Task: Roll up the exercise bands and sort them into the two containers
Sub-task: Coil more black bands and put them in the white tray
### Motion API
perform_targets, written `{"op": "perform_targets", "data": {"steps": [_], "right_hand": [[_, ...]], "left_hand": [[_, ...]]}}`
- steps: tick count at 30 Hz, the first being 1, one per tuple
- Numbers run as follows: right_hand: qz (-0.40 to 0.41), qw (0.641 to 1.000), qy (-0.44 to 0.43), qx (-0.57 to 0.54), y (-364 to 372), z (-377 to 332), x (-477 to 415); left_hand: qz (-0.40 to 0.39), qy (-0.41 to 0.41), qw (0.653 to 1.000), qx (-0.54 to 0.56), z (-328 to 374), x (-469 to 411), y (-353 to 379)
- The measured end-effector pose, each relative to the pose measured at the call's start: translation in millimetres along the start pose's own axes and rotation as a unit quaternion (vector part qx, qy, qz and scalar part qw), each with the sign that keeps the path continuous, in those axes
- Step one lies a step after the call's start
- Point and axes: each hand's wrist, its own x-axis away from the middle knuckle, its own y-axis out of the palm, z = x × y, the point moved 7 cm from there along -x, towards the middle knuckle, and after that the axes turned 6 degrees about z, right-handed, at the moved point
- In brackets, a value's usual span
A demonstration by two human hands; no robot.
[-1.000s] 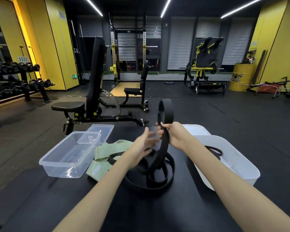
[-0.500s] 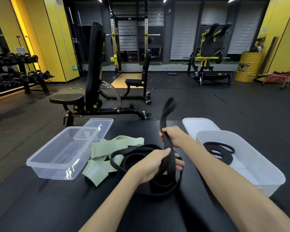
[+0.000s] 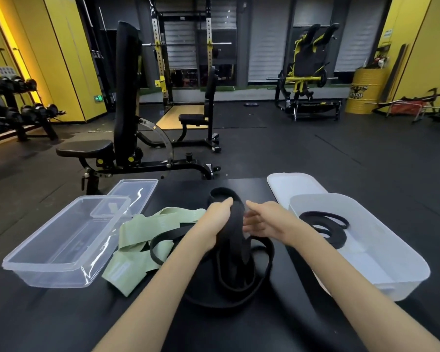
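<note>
The wide black rubber exercise band (image 3: 235, 232) rises in a doubled strand between my hands. Its top loop is folded over above my knuckles, and the rest is heaped in loose coils on the black tabletop (image 3: 61, 318) just in front of me. My left hand (image 3: 212, 224) is clenched round the strand. My right hand (image 3: 263, 221) is blurred, its fingers loosely straight and touching the band's side. Pale green flat bands (image 3: 135, 235) lie crumpled just left of the coils, beside the clear plastic container (image 3: 44, 274). The white plastic tub (image 3: 381, 240) on my right holds thin black bands (image 3: 323, 224).
</note>
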Motion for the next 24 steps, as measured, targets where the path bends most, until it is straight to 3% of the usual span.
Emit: {"op": "perform_targets", "data": {"steps": [2, 6, 11, 18, 20, 24], "right_hand": [[-0.022, 0.999, -0.015, 0.026, 6.2, -3.3, 16.9], [-0.129, 0.988, -0.078, -0.044, 33.7, -3.8, 41.0], [-0.076, 0.981, -0.165, -0.063, 30.1, -18.8, 42.8], [-0.11, 0.97, -0.14, -0.166, 18.3, -59.0, 45.0], [-0.109, 0.964, -0.129, -0.204, 15.2, -65.9, 42.3], [-0.122, 0.958, -0.132, -0.223, 18.7, -71.7, 43.4]], "left_hand": [[0.003, 0.01, 1.0, -0.017, 15.2, -1.1, 1.7], [-0.038, 0.037, 0.997, 0.049, 43.8, 4.4, 13.4], [-0.025, 0.087, 0.988, -0.127, 48.3, 20.7, 6.2], [-0.199, 0.164, 0.96, -0.106, 21.1, 56.1, -7.3], [-0.188, 0.224, 0.95, -0.111, 30.6, 59.8, -8.6], [-0.083, 0.313, 0.934, -0.154, 70.8, 63.4, -12.3]]}}
